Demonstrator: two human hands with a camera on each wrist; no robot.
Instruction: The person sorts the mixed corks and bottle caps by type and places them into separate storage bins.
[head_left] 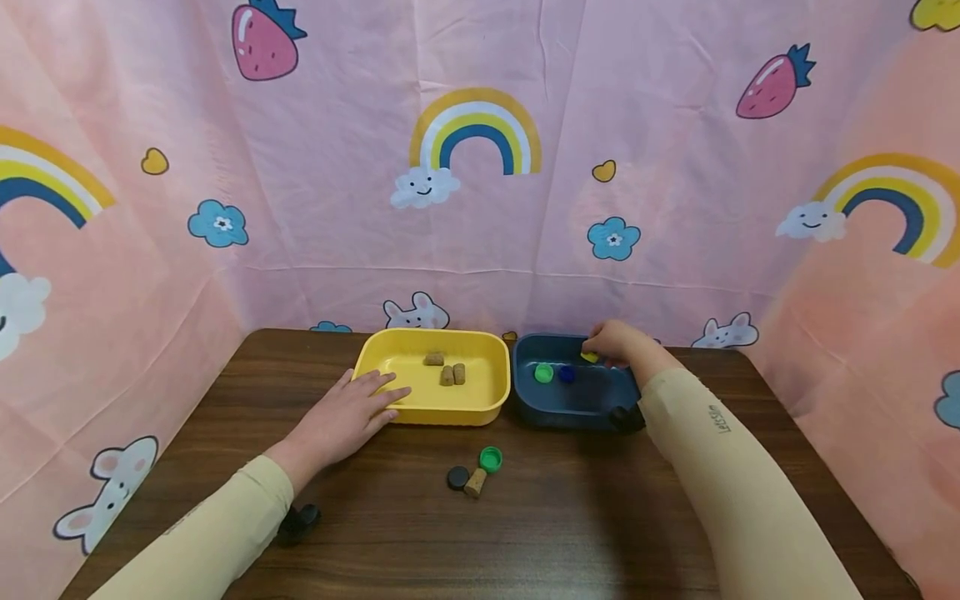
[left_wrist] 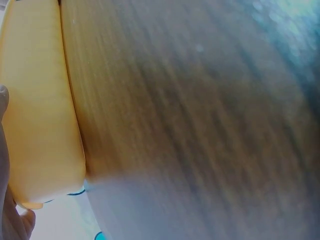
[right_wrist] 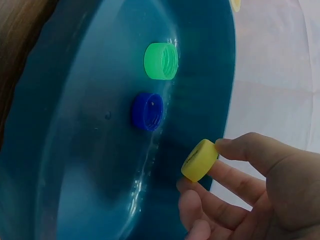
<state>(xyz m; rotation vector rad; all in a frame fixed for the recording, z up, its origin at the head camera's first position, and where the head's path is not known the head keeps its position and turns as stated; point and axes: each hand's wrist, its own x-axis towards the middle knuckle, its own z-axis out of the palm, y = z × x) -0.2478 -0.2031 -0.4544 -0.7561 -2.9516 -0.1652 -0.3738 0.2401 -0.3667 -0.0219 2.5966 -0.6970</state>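
Observation:
My right hand [head_left: 618,343] pinches a yellow bottle cap [right_wrist: 201,161] between thumb and fingers, inside the far right part of the dark blue tray [head_left: 555,417]. In the right wrist view, a light green cap [right_wrist: 156,61] and a blue cap [right_wrist: 145,112] lie in that tray, apart from the hand. My left hand [head_left: 341,425] rests with extended fingers over the left front rim of the yellow tray [head_left: 442,414]. Three corks, including one cork [head_left: 433,359] at the back, lie in this tray.
On the dark wooden table [head_left: 555,517], in front of the trays, lie a black cap [head_left: 457,477], a cork [head_left: 476,483] and a green cap [head_left: 491,459] close together. A patterned pink cloth [head_left: 337,208] hangs behind and at both sides.

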